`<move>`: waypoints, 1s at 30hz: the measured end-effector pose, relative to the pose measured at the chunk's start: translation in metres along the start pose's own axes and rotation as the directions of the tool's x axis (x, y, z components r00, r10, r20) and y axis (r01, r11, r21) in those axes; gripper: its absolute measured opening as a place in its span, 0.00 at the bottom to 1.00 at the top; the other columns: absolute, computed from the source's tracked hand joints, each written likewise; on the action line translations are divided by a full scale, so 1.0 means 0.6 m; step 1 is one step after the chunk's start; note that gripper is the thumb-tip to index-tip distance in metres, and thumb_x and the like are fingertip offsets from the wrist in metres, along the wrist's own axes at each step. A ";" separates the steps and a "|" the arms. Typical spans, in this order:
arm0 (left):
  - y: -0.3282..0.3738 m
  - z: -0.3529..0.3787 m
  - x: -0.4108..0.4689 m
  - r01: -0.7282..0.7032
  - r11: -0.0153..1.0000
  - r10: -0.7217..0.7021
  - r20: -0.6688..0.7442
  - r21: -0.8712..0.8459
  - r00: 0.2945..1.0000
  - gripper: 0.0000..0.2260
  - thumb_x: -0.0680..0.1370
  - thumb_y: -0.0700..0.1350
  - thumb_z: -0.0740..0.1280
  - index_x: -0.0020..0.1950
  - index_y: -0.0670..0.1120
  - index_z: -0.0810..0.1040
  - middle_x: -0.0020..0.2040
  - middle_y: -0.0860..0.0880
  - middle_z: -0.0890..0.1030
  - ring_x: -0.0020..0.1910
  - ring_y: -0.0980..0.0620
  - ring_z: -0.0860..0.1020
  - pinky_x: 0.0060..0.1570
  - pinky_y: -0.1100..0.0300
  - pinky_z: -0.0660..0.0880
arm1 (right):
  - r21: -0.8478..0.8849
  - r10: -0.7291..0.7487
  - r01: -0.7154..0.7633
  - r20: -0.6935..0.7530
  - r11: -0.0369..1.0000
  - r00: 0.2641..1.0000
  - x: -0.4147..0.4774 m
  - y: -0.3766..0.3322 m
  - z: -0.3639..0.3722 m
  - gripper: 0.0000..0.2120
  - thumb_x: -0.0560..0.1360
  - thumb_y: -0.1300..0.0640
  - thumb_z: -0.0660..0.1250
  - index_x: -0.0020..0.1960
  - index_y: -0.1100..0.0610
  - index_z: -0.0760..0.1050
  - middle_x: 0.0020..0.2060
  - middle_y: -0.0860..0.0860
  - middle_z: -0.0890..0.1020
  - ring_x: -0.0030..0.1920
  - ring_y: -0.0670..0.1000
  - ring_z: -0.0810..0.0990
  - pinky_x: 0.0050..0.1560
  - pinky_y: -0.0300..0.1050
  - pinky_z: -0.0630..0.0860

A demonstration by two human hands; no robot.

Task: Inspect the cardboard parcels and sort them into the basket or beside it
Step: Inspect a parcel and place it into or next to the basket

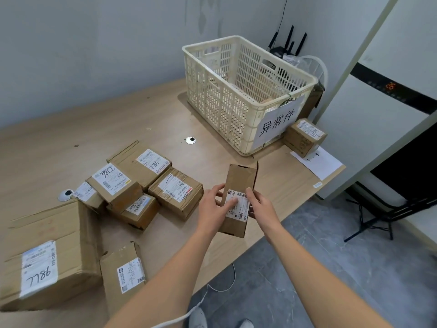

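- Cardboard parcel (240, 178) held between left hand (212, 209) and right hand (261, 205), fingers curled round its sides.
- Basket (212, 95) stands beyond the grip; its contents cannot be told.

Both hands hold a long cardboard parcel (238, 197) above the wooden table (142, 114): the left hand (214, 209) has its fingers on the label, and the right hand (260, 205) grips the right edge. More parcels (142, 183) lie to the left. The cream basket (238, 91) holds what may be a parcel; a small box (303, 136) stands just beside it.
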State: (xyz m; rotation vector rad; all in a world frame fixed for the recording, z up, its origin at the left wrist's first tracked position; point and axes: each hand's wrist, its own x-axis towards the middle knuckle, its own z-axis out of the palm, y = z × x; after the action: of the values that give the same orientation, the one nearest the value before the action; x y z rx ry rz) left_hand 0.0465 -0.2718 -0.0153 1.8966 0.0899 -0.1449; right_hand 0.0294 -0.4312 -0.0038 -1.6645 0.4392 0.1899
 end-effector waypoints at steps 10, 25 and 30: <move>0.033 0.097 0.021 -0.021 1.000 0.021 0.106 0.002 0.994 0.22 0.80 0.52 0.73 0.72 0.54 0.73 0.57 0.52 0.82 0.49 0.55 0.82 0.45 0.61 0.79 | 0.047 0.071 -0.061 -0.246 0.997 0.967 0.012 0.017 -0.080 0.35 0.70 0.29 0.61 0.72 0.44 0.69 0.55 0.51 0.86 0.57 0.54 0.85 0.63 0.60 0.80; 0.160 0.316 0.084 -0.046 0.998 0.039 0.129 0.053 0.991 0.15 0.85 0.49 0.66 0.71 0.51 0.73 0.58 0.53 0.82 0.50 0.57 0.83 0.49 0.55 0.84 | 0.035 -0.014 0.021 -0.204 0.999 0.979 0.101 -0.011 -0.317 0.19 0.81 0.45 0.70 0.68 0.45 0.68 0.58 0.50 0.83 0.55 0.48 0.85 0.48 0.42 0.83; 0.197 0.384 0.111 -0.092 0.990 0.078 0.127 0.106 0.989 0.14 0.85 0.48 0.65 0.70 0.49 0.73 0.58 0.51 0.82 0.53 0.55 0.83 0.51 0.53 0.84 | 0.043 -0.041 0.051 -0.212 0.998 0.976 0.145 -0.016 -0.386 0.23 0.79 0.50 0.74 0.70 0.47 0.69 0.56 0.48 0.83 0.54 0.47 0.84 0.46 0.40 0.82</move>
State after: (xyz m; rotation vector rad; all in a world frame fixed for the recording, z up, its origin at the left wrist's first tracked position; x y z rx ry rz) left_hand 0.1156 -0.5288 0.0119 1.9943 -0.0839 -0.2115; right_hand 0.0825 -0.6729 0.0066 -1.6525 0.5601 -0.0321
